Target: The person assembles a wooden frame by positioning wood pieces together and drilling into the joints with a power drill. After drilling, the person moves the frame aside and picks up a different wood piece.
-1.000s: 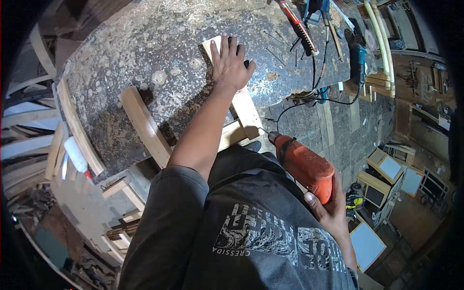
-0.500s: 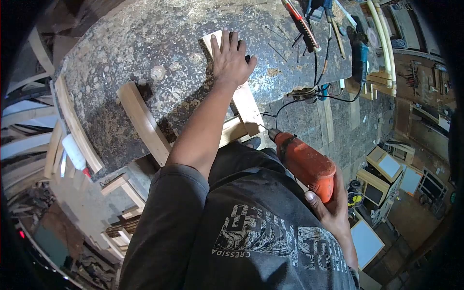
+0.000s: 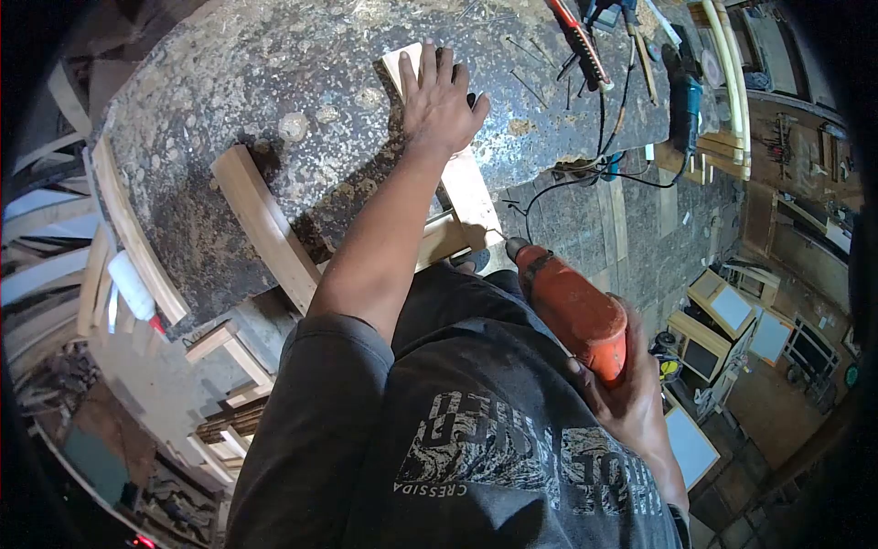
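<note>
My left hand (image 3: 443, 105) lies on a pale wooden board (image 3: 471, 197), fingers spread and flat, pressing it onto the speckled dark workbench (image 3: 347, 55). The board's near end reaches past the bench edge, above a crosswise wooden piece (image 3: 441, 240). In my right hand (image 3: 636, 393) is an orange power drill (image 3: 572, 306), gripped at its rear end close to my body. Its thin bit points at the board's near end, the tip right at the corner. My fingers under the drill are mostly hidden.
Curved wooden pieces (image 3: 265, 224) lie on the bench to the left, with a white glue bottle (image 3: 131, 285) beside its left edge. Nails, a red-handled tool (image 3: 581, 41) and a blue power tool (image 3: 688, 110) sit at the far right. A black cable (image 3: 558, 194) hangs near the drill.
My right hand has shifted its hold at the drill's rear, the thumb now more tucked in. The drill has tilted slightly, its tip staying at the board's end. My left hand stays on the board.
</note>
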The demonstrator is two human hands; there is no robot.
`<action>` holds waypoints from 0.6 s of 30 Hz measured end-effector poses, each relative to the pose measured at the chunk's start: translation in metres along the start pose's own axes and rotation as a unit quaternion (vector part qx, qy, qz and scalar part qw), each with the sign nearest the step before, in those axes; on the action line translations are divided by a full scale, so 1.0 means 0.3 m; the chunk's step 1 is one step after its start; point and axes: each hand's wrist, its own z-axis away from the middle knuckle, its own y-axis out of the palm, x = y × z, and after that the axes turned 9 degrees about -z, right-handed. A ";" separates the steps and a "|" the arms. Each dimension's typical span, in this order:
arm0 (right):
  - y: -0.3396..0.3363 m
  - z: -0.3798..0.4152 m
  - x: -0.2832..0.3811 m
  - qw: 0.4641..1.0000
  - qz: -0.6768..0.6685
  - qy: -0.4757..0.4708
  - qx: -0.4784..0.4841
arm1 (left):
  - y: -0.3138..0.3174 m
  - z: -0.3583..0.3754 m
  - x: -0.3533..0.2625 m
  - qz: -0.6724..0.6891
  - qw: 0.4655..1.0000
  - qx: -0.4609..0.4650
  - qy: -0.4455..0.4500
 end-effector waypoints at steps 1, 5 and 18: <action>-0.001 -0.005 0.017 1.000 0.000 0.002 0.001 | 0.003 -0.002 0.000 0.001 1.000 -0.007 0.000; -0.007 -0.026 0.082 0.992 -0.011 0.126 0.029 | 0.007 -0.004 0.000 0.004 1.000 -0.013 -0.001; 0.014 -0.050 -0.038 0.997 -0.069 0.044 -0.014 | 0.011 -0.003 0.000 -0.002 0.999 -0.038 -0.001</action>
